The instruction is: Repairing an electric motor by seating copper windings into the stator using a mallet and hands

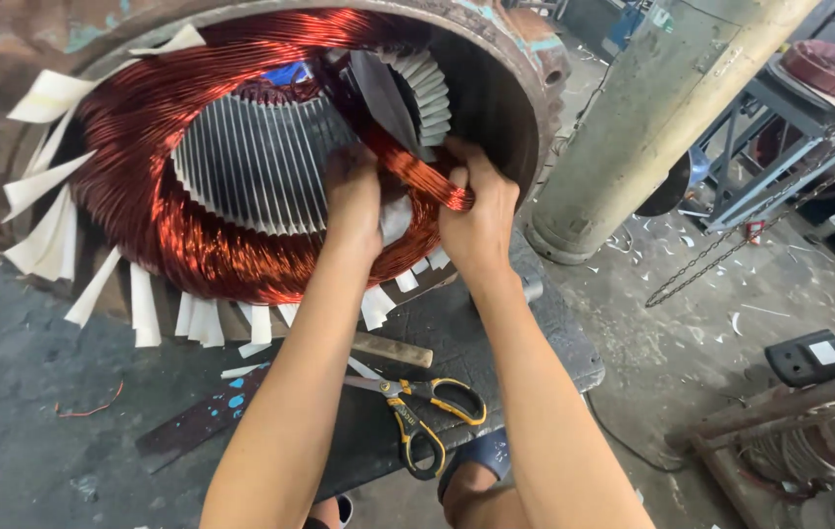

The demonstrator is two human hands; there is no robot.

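The big rusty motor shell (520,69) lies on its side with its open mouth toward the person, so the ring of copper winding (158,211) and the grey slotted core (256,162) can be reached from the front. At about 3 o'clock on that ring, one bundle of copper wire (417,174) stands out from the rest. The right hand (478,211) is closed around this bundle, fingers wrapped over it and thumb beneath, seemingly to keep the strands together. The left hand (354,201) has its fingers curled and pressed against the winding just beside it, at the slot mouth, likely steadying the coil and the white paper there; whether it pinches anything cannot be told.

White paper strips (45,230) fan out past the shell's rim from 7 to 11 o'clock. Below the forearms, at 6 o'clock, yellow-handled scissors (422,411) lie on a dark mat (535,343), within reach. A thick pale pillar (652,108) stands close at 2 o'clock, narrowing elbow room on the right; the left side lies more open.
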